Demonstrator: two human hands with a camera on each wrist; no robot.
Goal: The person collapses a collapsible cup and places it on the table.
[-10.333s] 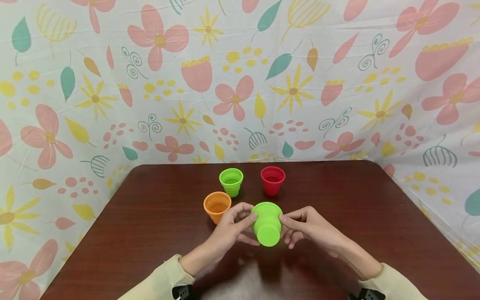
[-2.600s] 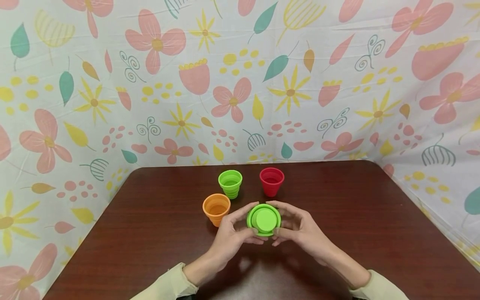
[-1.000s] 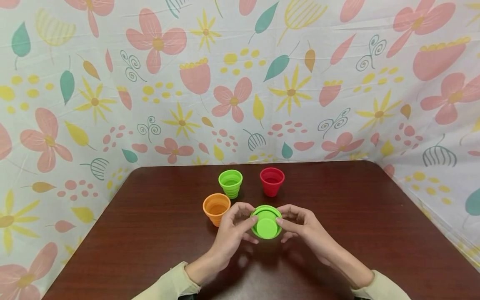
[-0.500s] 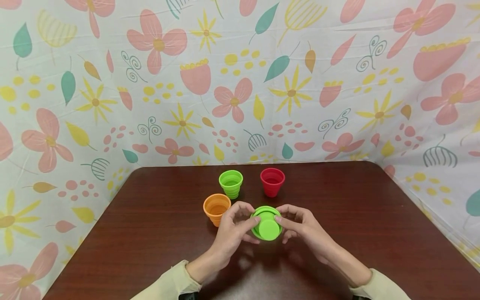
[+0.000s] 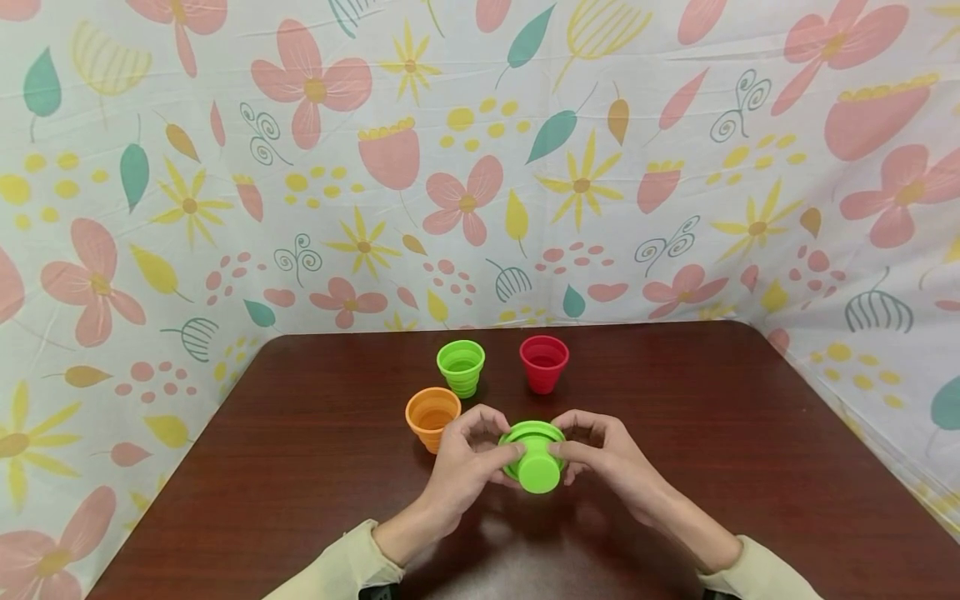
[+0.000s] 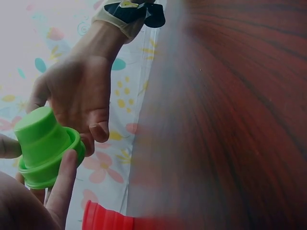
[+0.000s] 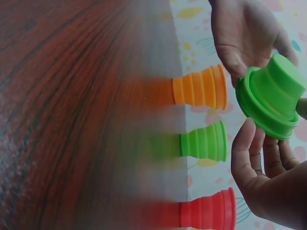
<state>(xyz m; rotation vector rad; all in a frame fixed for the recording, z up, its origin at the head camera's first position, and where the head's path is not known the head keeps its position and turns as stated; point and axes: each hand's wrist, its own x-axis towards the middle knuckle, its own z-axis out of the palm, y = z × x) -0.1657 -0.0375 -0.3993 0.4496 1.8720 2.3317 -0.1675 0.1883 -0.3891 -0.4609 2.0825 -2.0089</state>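
Note:
A lime-green collapsible cup (image 5: 538, 473) is held above the table between both hands, its base tipped toward the head camera. Part of its wall is folded into the rim, and the narrower base section stands out. My left hand (image 5: 467, 468) grips it from the left, thumb on the wall and fingers around the rim. From the right, my right hand (image 5: 613, 457) pinches it with the thumb near the base. In the right wrist view the folded collar of the green cup (image 7: 276, 91) shows clearly. The cup's inside is hidden.
Three cups stand upright on the dark wood table (image 5: 315, 467): an orange cup (image 5: 433, 419) just beyond my left hand, a second green cup (image 5: 461, 368) behind it, and a red cup (image 5: 544, 364) at back right. A floral cloth (image 5: 480, 167) hangs behind.
About ten seconds ago the held cup was longer; by 2.6 seconds ago it was folded short. Over the last second its base has tipped downward and stands out more. The standing cups stay put.

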